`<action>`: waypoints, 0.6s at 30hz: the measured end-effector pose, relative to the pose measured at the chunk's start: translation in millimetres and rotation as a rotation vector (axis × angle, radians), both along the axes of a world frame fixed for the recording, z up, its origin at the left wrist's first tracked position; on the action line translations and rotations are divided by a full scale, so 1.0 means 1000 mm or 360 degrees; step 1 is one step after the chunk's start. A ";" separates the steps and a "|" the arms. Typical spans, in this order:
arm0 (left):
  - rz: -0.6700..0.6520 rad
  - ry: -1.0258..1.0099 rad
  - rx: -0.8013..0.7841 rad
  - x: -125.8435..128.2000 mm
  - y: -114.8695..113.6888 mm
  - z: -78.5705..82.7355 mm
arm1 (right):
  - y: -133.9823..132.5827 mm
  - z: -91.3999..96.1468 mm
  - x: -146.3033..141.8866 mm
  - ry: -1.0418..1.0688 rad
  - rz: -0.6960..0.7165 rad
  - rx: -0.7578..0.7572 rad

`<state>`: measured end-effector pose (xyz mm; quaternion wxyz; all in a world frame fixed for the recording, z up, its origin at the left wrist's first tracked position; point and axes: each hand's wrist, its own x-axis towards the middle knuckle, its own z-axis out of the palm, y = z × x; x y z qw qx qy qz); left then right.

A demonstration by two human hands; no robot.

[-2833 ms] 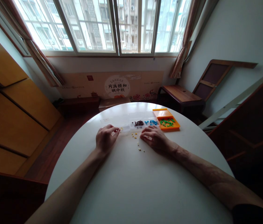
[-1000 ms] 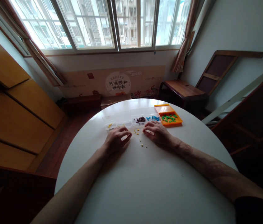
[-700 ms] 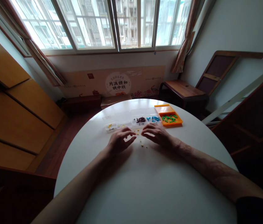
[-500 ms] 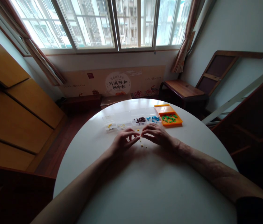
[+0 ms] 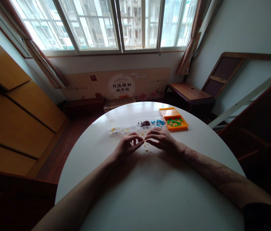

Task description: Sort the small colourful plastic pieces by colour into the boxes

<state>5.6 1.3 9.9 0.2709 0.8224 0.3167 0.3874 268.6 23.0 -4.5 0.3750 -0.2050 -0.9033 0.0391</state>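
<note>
My left hand (image 5: 129,143) and my right hand (image 5: 159,138) meet fingertip to fingertip above the white round table (image 5: 154,192). Both are closed in a pinch, thumb against fingers, and what sits between the tips is too small to name. Several tiny yellowish pieces (image 5: 146,150) lie on the tabletop just below the fingertips. Another yellow piece (image 5: 142,134) rests behind them. Beyond the hands stand clear plastic boxes: one holds dark brown pieces (image 5: 145,123), one blue pieces (image 5: 158,123), and two at the left hold a few yellow pieces (image 5: 113,129).
An orange box (image 5: 177,125) with its lid raised, holding green pieces (image 5: 174,122), stands right of the clear boxes. A wooden chair (image 5: 190,90) is behind the table at the right. Wooden cabinets (image 5: 27,125) line the left, and windows face me.
The fingers of my left hand have curled in slightly and its thumb tip has drawn a little to the left. The boxes and loose pieces have stayed in place.
</note>
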 end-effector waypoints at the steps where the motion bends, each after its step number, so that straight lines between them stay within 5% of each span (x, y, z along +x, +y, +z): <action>1: 0.0029 -0.0002 0.0023 -0.001 0.001 -0.001 | 0.000 -0.001 0.001 0.0001 -0.0012 -0.0003; 10: 0.0841 0.0259 0.0405 -0.038 0.020 0.000 | -0.007 0.004 0.006 -0.0165 -0.0043 -0.0147; 18: 0.1052 0.0354 0.0424 -0.048 0.030 -0.005 | -0.012 0.008 0.007 -0.0218 -0.0016 -0.0267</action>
